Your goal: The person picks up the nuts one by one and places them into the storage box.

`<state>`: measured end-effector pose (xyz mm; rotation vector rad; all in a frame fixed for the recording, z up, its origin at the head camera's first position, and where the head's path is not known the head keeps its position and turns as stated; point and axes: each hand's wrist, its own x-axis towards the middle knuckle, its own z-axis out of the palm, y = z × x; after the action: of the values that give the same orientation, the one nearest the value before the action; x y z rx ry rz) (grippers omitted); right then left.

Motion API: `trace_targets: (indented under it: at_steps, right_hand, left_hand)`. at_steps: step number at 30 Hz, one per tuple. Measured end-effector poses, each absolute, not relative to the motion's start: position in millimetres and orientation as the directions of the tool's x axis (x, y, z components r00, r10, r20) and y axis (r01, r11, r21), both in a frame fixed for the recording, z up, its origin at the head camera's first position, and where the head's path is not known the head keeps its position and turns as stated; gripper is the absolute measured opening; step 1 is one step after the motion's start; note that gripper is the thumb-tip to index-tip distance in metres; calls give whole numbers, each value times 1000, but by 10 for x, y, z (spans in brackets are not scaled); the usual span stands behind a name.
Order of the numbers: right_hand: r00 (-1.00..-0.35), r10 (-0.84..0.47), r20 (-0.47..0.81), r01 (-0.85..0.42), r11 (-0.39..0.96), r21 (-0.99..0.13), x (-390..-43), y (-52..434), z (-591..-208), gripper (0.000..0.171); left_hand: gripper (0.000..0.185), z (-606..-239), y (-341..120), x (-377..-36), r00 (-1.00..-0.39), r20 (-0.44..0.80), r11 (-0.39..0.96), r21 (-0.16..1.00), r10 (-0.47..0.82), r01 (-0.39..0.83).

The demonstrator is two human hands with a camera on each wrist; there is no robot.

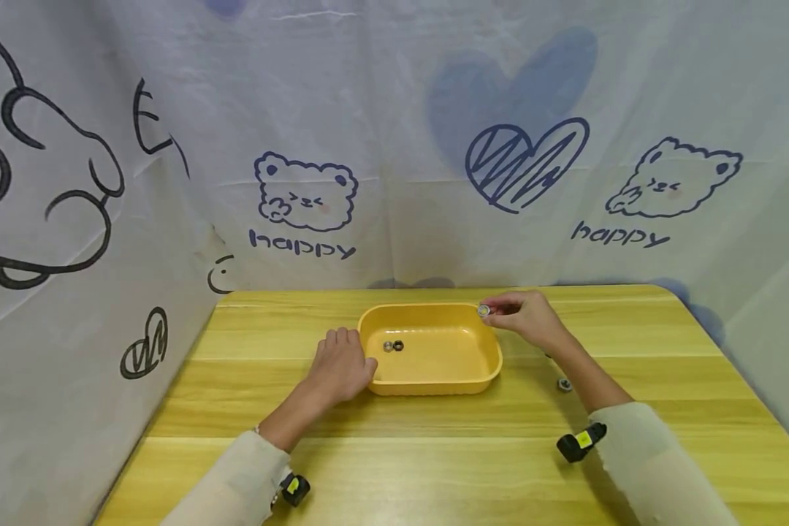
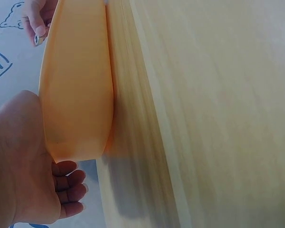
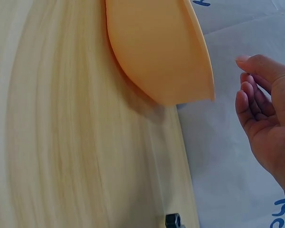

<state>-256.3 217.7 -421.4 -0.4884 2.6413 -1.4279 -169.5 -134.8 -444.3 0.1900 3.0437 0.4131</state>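
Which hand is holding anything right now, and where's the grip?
The right hand pinches a small silvery metal nut by its sides at the fingertips, above the yellow plastic tray's far right corner. The left hand only rests against the tray's left end.

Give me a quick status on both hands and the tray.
Left hand rests against yellow tray. Right hand pinches nut over tray rim. Nothing in the way.

small nut (image 3: 173, 221) cut off — tray (image 3: 156, 47) cropped
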Motion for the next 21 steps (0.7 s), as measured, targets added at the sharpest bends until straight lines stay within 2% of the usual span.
trace_targets:
  at_steps: [21]
  right_hand:
    - [-925, -370, 82, -271, 494, -826, -2627, 1840, -4293, 33]
  left_hand:
    - [33, -4466, -1349, -1680, -990, -30, 954, 275, 135, 122]
